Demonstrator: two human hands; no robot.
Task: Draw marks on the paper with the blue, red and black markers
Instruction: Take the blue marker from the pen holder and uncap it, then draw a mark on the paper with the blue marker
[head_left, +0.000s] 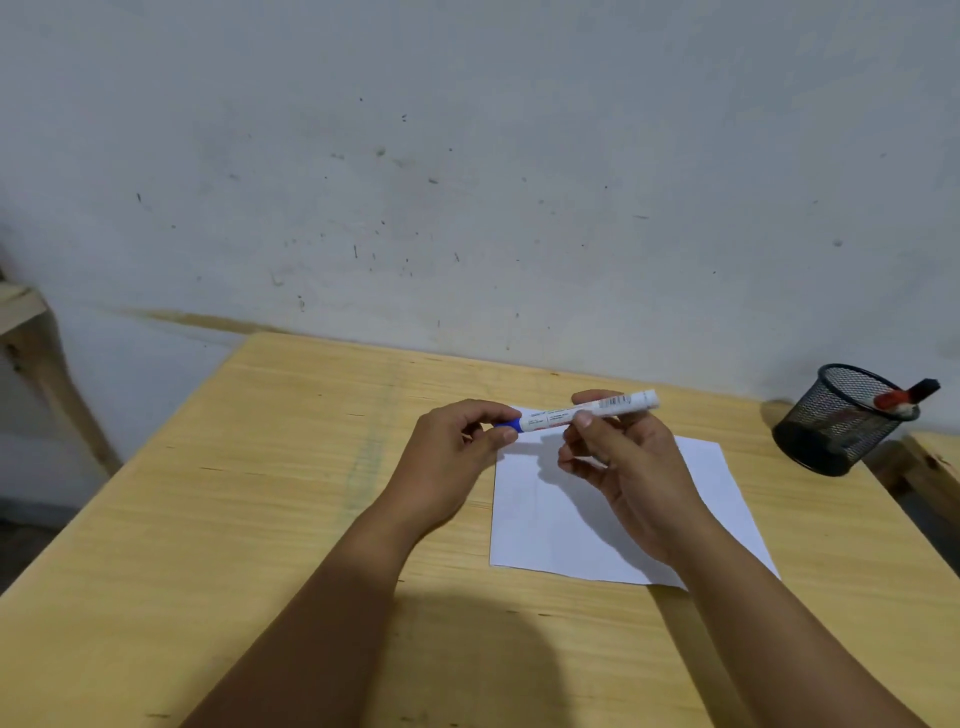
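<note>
I hold the blue marker (576, 413) level above the far edge of the white paper (561, 525). Its white barrel runs left to right. My right hand (618, 462) grips the barrel near the middle. My left hand (457, 457) pinches the blue cap at the marker's left end. The cap sits on the marker as far as I can see. No marks show on the paper. A black mesh pen cup (844, 418) stands at the table's far right, with the red marker (891, 400) and the black marker (924, 388) leaning out of it.
The wooden table (234, 519) backs onto a scuffed grey wall. A second wooden surface (935, 462) adjoins on the right, just behind the cup. A wooden frame piece (26, 322) stands off the table's left side.
</note>
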